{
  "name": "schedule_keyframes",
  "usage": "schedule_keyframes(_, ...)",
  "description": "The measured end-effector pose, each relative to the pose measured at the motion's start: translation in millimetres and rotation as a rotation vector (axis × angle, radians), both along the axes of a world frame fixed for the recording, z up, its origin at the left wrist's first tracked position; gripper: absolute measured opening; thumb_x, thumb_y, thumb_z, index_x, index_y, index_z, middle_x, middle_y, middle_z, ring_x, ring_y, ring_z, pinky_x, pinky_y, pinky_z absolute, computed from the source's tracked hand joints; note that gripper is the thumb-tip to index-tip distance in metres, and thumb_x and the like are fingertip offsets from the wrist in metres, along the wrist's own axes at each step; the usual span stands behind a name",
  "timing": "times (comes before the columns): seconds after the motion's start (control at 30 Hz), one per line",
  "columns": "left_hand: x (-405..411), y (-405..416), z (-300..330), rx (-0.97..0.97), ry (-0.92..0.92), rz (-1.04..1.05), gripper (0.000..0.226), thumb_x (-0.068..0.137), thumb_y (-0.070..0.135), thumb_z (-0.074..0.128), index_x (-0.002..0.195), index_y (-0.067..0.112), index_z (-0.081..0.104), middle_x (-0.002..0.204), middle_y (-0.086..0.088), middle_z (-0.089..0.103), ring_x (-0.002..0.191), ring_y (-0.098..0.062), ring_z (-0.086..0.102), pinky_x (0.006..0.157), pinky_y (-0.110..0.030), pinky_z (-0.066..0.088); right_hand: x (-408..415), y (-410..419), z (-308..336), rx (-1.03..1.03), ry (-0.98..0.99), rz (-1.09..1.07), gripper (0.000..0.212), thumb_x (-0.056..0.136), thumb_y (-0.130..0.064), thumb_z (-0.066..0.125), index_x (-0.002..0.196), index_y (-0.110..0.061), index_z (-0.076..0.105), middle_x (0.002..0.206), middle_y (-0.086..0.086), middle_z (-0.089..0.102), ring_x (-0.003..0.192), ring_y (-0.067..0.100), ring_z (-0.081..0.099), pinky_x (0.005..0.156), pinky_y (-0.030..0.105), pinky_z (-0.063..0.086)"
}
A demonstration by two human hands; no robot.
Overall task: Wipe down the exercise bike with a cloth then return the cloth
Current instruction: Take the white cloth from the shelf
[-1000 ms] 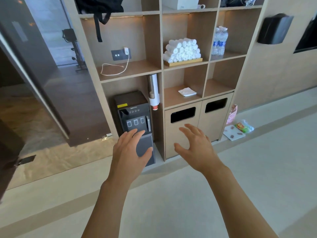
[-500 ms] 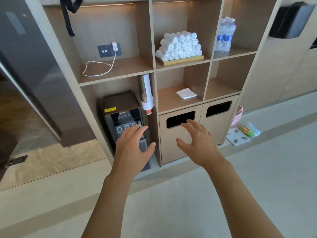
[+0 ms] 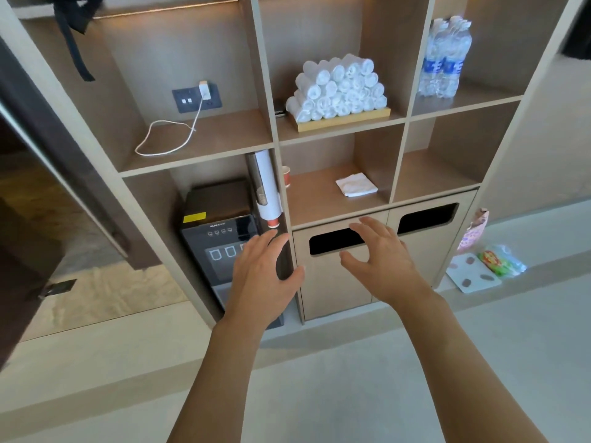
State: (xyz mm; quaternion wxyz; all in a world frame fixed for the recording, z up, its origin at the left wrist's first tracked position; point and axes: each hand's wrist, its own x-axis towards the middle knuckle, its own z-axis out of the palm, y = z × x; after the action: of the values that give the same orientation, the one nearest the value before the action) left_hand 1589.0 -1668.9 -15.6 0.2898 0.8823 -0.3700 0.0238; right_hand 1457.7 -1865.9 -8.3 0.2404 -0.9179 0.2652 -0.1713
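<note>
A folded white cloth [image 3: 356, 184] lies flat in the lower middle compartment of a wooden shelf unit [image 3: 276, 145]. One compartment up, several rolled white towels [image 3: 337, 91] are stacked on a wooden tray. My left hand [image 3: 262, 276] is stretched forward, fingers apart and empty, in front of the water dispenser. My right hand [image 3: 380, 257] is also empty with fingers spread, held in front of the bin slot just below the folded cloth's shelf. The exercise bike is not in view.
A black water dispenser [image 3: 217, 231] stands at lower left with a cup dispenser tube [image 3: 263, 187] beside it. Two bin doors with dark slots [image 3: 427, 214] sit under the shelves. Water bottles [image 3: 444, 59] stand at upper right. Snack packets [image 3: 499, 260] lie on the floor at right.
The shelf unit has grown larger in view as I have come closer. Both hands have stayed out in front, open and empty, now level with the bin doors.
</note>
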Motion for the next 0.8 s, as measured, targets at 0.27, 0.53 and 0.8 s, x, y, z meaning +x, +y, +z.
schedule_keyframes(0.27,23.9,-62.5,-8.1,-0.007,0.032,-0.008,0.063,0.098,0.05,0.066,0.156,0.033,0.046,0.165,0.009,0.041,0.156,-0.019,0.029,0.127,-0.054,0.031,24.9,-61.5,-12.0,0.004,-0.004,-0.008,0.062,0.098,-0.05,0.062,0.154,-0.025,0.05,0.166,-0.004,0.038,0.154,0.019,0.029,0.125,0.046,0.029)
schedule_keyframes(0.53,82.9,-127.0,-31.6,-0.035,0.054,-0.035,0.064,0.098,0.055,0.064,0.156,0.039,0.043,0.166,0.01,0.038,0.156,-0.016,0.027,0.126,-0.05,0.03,78.2,-118.2,-30.6,-0.016,0.044,-0.02,0.062,0.098,-0.05,0.062,0.154,-0.026,0.05,0.166,-0.005,0.036,0.153,0.017,0.027,0.123,0.045,0.028)
schedule_keyframes(0.8,174.4,-199.8,-53.4,-0.045,0.121,-0.073,0.064,0.098,0.054,0.062,0.157,0.04,0.04,0.167,0.01,0.038,0.157,-0.016,0.028,0.128,-0.05,0.03,164.2,-185.4,-34.5,-0.018,0.11,-0.032,0.06,0.098,-0.046,0.064,0.153,-0.027,0.05,0.163,-0.006,0.041,0.15,0.018,0.034,0.123,0.048,0.031)
